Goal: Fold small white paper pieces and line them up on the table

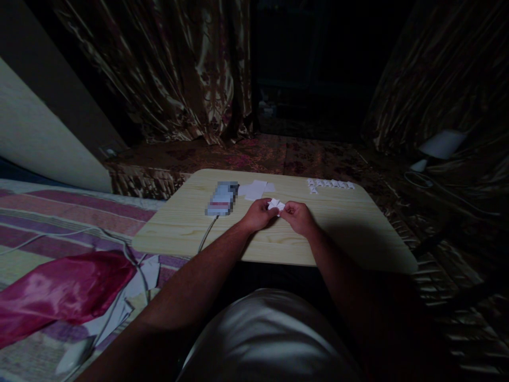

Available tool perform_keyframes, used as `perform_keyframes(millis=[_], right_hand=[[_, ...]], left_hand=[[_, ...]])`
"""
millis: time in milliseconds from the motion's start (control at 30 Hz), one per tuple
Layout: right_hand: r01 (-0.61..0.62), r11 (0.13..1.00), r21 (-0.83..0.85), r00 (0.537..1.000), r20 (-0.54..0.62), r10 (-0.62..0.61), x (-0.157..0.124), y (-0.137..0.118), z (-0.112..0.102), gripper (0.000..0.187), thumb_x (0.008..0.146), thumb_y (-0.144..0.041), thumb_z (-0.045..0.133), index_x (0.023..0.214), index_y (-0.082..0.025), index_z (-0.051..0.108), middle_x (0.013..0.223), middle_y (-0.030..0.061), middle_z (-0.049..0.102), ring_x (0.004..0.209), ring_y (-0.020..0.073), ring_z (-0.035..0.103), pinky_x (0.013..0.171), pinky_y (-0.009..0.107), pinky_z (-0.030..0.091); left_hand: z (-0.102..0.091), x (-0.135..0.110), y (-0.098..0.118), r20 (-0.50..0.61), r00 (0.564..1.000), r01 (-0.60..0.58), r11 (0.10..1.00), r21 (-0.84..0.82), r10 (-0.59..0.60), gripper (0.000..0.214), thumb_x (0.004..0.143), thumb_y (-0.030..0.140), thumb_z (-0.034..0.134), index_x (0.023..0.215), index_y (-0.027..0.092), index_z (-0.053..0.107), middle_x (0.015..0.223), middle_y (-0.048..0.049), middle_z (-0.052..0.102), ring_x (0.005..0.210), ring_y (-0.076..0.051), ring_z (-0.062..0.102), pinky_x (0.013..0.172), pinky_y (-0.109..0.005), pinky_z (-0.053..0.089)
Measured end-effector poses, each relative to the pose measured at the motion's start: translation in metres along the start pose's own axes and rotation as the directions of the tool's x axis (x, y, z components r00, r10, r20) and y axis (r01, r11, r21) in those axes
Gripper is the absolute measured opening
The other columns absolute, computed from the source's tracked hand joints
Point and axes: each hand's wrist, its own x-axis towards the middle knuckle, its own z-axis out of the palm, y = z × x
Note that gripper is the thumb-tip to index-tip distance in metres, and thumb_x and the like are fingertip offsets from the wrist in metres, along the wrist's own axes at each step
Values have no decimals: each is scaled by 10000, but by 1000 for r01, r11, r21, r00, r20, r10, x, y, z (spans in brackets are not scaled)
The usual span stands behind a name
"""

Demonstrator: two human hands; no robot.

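A small folded white paper (275, 205) is held between both hands above the wooden table (175, 228). My left hand (259, 215) grips its left side, thumb in front. At its right edge, the fingers of my right hand (297, 215) pinch it. Just beyond my left hand lie flat sheets of white paper (256, 189), overlapping one another. Several small folded white paper pieces (330, 183) stand in a row near the far right edge of the table, with one more piece (313, 190) in front of them.
A blurred-out device (221, 199) with a cable (207, 233) lies on the table's left. Left of the table is a striped bed (119, 212) with a shiny pink cloth (71, 286), papers (149, 273) and a white cable. A white lamp (443, 144) stands at the right; curtains (178, 63) hang behind.
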Motion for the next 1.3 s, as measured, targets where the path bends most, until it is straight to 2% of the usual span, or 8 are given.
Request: perform_keyframes(millis=[233, 433, 600, 1133, 1300], right_hand=[[-11, 1000, 10, 999, -30, 11, 1, 1, 1, 173, 711, -336, 644, 658, -184, 581, 608, -22, 572, 558, 115, 493, 532, 234, 376], [-10, 1000, 5, 1000, -26, 10, 1, 2, 0, 195, 712, -354, 655, 649, -182, 587, 606, -10, 591, 552, 120, 507, 522, 235, 377], [2, 1000, -7, 1000, -19, -2, 0, 2, 1, 206, 730, -361, 664, 655, -182, 591, 602, -6, 590, 542, 120, 501, 516, 238, 375], [8, 999, -36, 1000, -15, -9, 0, 3, 1, 220, 738, -387, 660, 678, -181, 609, 615, -5, 605, 551, 120, 510, 515, 232, 375], [-6, 1000, -7, 998, -60, 6, 1, 3, 1, 211, 718, -379, 654, 655, -188, 590, 597, -14, 586, 535, 116, 492, 503, 232, 361]], left_hand=[[1, -1, 2, -28, 1000, -1, 1000, 6, 1, 241, 708, 327, 686, 837, 124, 675, 746, -34, 682, 618, -127, 545, 596, -246, 396], [-1, 0, -1, -4, 1000, -8, 1000, 5, 8, 267, 684, 316, 719, 856, 114, 694, 789, -52, 703, 668, -145, 585, 651, -259, 434], [-3, 1, -5, -19, 1000, -15, 998, 64, 16, 248, 688, 317, 726, 830, 117, 693, 749, -43, 690, 633, -134, 560, 614, -252, 419], [-2, -1, 0, -24, 999, 28, 999, 19, -27, 283, 650, 332, 765, 810, 112, 689, 656, -12, 639, 551, -109, 499, 546, -242, 360], [-1, 1, -2, 2, 1000, 18, 998, -67, -18, 309, 640, 319, 779, 848, 107, 697, 714, -32, 672, 602, -120, 542, 583, -245, 392]])
